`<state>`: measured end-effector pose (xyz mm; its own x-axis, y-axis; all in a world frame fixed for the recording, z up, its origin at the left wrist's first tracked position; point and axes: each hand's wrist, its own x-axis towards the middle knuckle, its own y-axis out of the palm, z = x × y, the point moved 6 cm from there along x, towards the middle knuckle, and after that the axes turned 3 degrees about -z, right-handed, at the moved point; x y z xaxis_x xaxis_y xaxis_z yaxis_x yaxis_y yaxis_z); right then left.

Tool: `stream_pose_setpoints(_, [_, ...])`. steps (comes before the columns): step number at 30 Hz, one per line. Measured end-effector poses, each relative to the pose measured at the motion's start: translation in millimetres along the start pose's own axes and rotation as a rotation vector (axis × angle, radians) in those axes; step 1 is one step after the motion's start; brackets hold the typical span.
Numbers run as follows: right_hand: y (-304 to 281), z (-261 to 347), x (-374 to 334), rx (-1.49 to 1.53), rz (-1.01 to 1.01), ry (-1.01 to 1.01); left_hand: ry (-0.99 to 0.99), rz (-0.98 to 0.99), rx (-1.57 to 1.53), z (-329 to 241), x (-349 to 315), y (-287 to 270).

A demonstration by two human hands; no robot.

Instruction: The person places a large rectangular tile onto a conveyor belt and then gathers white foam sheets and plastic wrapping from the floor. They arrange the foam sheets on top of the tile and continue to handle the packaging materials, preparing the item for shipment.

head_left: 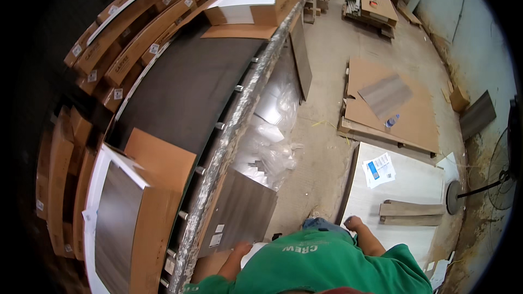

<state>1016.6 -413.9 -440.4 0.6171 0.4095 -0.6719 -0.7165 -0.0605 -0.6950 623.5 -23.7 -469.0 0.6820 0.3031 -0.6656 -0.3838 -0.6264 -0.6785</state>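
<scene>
Long cartons (136,38): brown cardboard, stacked at far left, each with a small white label.
Open box (261,0): brown, far end of my bench.
Open box near me (147,207): brown, white-edged.
Panel labels (218,235): small white stickers by my left hand (241,248).
Paper sheet (378,170): white and blue, on the pale board.

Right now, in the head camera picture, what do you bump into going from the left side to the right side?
Stacked cardboard boxes → dark conveyor belt → grey wood-look panel leaning on it → clear plastic sheeting → pale board with a paper sheet → standing fan.
</scene>
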Motion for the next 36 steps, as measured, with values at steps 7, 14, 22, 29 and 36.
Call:
stream_pose_setpoints(7, [-118, -40, 49, 0.381, -0.277, 0.089, 0.156, -0.023, -0.015, -205, 145, -128])
stream_pose_setpoints(14, [-117, -125, 87, 0.362, -0.243, 0.395, 0.268, 0.112, -0.497, -370, 258, -231])
stream_pose_setpoints(22, [-69, -132, 101, 0.341, 0.035, 0.553, 0.346, 0.373, 0.166, -407, 385, -228])
stream_pose_setpoints(29, [-180, -115, 226, 0.601, -0.166, 0.678, 0.430, 0.392, 0.411, -446, 494, -277])
stream_pose_setpoints(36, [-181, -218, 402, 0.594, -0.144, 0.892, 0.457, 0.399, 0.401, -464, 533, -186])
